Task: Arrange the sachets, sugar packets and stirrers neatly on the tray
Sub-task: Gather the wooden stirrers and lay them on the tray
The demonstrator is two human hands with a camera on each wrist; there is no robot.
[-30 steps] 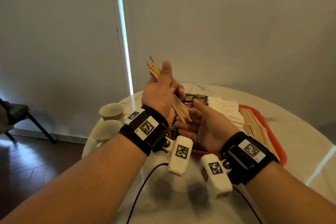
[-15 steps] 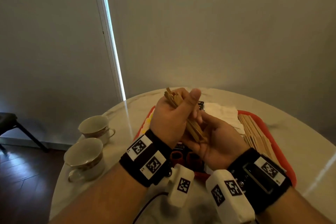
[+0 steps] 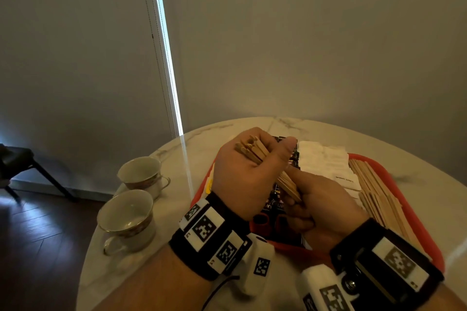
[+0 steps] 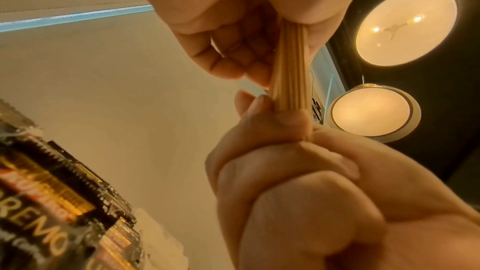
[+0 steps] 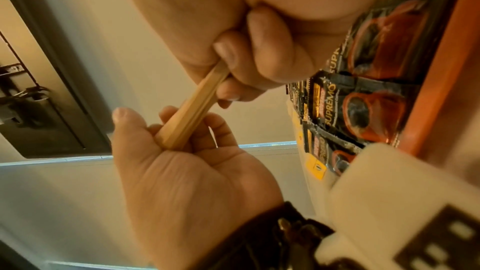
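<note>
Tray [image 3: 394, 177] sits on the table [image 3: 161, 209], already carrying dark sachets [image 3: 274, 203], white sugar packets [image 3: 326, 166] and a row of stirrers [image 3: 376, 192] along its right side; two cups [image 3: 126, 219] stand left, off the tray. A second ago the loose stirrer bundle [image 3: 265, 161] was fanned high in the left hand [image 3: 242, 174]; now it's lowered over the tray, both hands curled round it, right hand [image 3: 321, 199] on the near end. Looks squared up, likely ready to join the row
</note>
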